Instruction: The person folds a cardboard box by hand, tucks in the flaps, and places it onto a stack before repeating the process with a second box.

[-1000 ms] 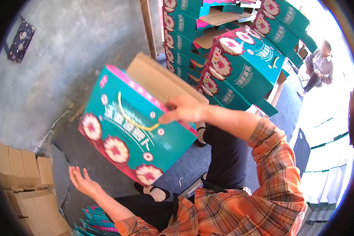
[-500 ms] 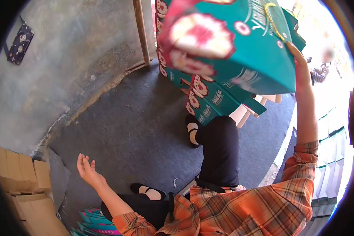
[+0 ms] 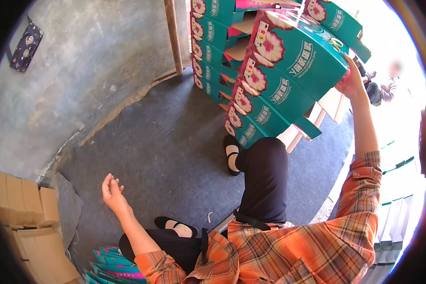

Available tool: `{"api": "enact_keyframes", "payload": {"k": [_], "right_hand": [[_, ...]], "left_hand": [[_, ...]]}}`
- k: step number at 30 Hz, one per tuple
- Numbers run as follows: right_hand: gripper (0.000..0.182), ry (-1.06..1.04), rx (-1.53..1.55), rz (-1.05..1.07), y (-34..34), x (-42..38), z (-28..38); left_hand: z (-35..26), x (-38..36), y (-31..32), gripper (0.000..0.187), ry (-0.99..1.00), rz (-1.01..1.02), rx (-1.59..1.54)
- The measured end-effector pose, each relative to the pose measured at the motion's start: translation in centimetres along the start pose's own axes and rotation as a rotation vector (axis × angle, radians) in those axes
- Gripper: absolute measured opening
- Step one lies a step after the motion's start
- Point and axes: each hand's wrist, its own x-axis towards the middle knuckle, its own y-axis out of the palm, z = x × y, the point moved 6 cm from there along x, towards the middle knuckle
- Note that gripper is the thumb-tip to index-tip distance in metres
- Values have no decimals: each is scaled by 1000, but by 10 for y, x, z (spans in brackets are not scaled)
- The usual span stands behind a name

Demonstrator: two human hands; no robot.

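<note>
A teal box with a printed pink-and-white flower (image 3: 296,49) lies on top of the near stack, a yellow cord handle (image 3: 335,42) on its upper side. My right hand (image 3: 351,81) grips its right edge. Beneath it are more teal flower boxes (image 3: 265,92) of the same kind, with cardboard flaps sticking out at the right. My left hand (image 3: 113,191) hovers over the dark floor at the lower left, fingers loosely curled and apart, touching nothing.
Another stack of teal boxes (image 3: 208,31) stands behind, by the wall (image 3: 104,61). Brown cartons (image 3: 33,203) are piled at left, and folded teal pieces (image 3: 113,262) lie beside my leg. A dark pouch (image 3: 27,47) hangs on the wall. A person (image 3: 386,87) sits at far right.
The teal box has come down from above onto the near stack, with my right hand still on its edge. My left hand has shifted slightly up and right.
</note>
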Motion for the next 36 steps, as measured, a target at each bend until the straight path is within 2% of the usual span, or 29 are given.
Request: {"api": "enact_keyframes", "payload": {"k": [5, 7, 8, 10, 11, 12, 13, 14, 15, 17, 19, 20, 22, 25, 27, 31, 33, 34, 36], "right_hand": [[72, 12, -125, 1, -10, 4, 3], [82, -30, -355, -98, -11, -10, 8], [82, -22, -359, -98, -9, -17, 7], [95, -214, -597, -323, -14, -36, 18], [88, -334, -661, -399, -13, -48, 25], [77, -571, -739, -465, -38, -34, 36], [67, -813, -810, -525, -35, -40, 46], [45, -1044, -749, -550, -36, -51, 49], [34, -1122, -675, -483, -15, -74, 46], [26, -1151, -822, -467, 35, -119, 22], [22, -1208, -974, -58, 93, -151, -25], [24, -839, -949, 160, 114, -154, -52], [33, -615, -998, 490, 140, -132, -117], [40, -195, -930, 824, 148, -70, -230], [49, 202, -909, 682, 139, -36, -292], [51, 171, -863, 685, 126, 23, -399], [61, 128, -956, 831, 125, 43, -449], [61, 126, -958, 837, 130, 47, -461], [72, 260, -999, 767, 125, 49, -490]], "left_hand": [[-4, -5, 4, 29, 0, 9, 45], [-10, -9, 7, 28, -5, 18, 67], [-9, -9, 8, 28, -11, 18, 73], [-8, -7, 9, 28, -19, 44, 94], [-7, -7, 9, 28, -26, 46, 103], [-7, -7, 9, 27, -13, 62, 121], [-7, -7, 10, 26, 0, 77, 138], [-4, -7, 9, 26, -9, 76, 146], [-3, -7, 10, 25, 11, 88, 162], [0, -6, 13, 24, 27, 96, 188], [1, -6, 18, 23, 89, 144, 219], [2, -7, 18, 23, 87, 140, 224], [-1, -9, 21, 22, 125, 147, 270], [2, -6, 19, 22, 196, 161, 318], [5, -5, 16, 21, 214, 160, 346], [6, -2, 12, 20, 242, 178, 457], [5, -3, 15, 20, 256, 190, 467], [3, -2, 19, 20, 277, 205, 477], [1, -5, 23, 20, 294, 213, 488]]}}
